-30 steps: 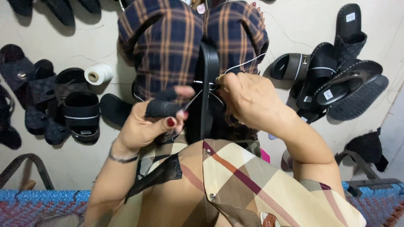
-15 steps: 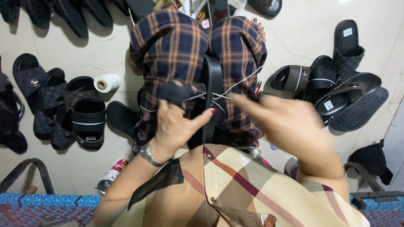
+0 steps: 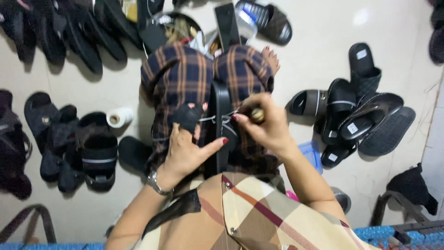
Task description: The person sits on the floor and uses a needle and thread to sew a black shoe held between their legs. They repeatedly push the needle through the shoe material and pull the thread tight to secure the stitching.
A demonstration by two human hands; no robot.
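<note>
I see my left hand on the near left edge of the long black rubber sandal sole, which stands on edge along the gap between my knees in their dark blue and orange checked trousers. Its thumb is stretched out towards the sole and its fingers curl round a dark strap piece, pinching it against the sole's side. My right hand sits just right of the sole, fingers pressed together on a small brass-coloured tool handle, with thin white thread running from it across the sole to the strap.

Room is tight at the sole itself, with both hands touching or just beside it. To the left, a white spool of thread lies on the pale tiled floor, near a cluster of black strapped sandals. To the right, a heap of black slide sandals lies well apart from my right hand, with bare floor between. A small blue plastic box sits by my right forearm
</note>
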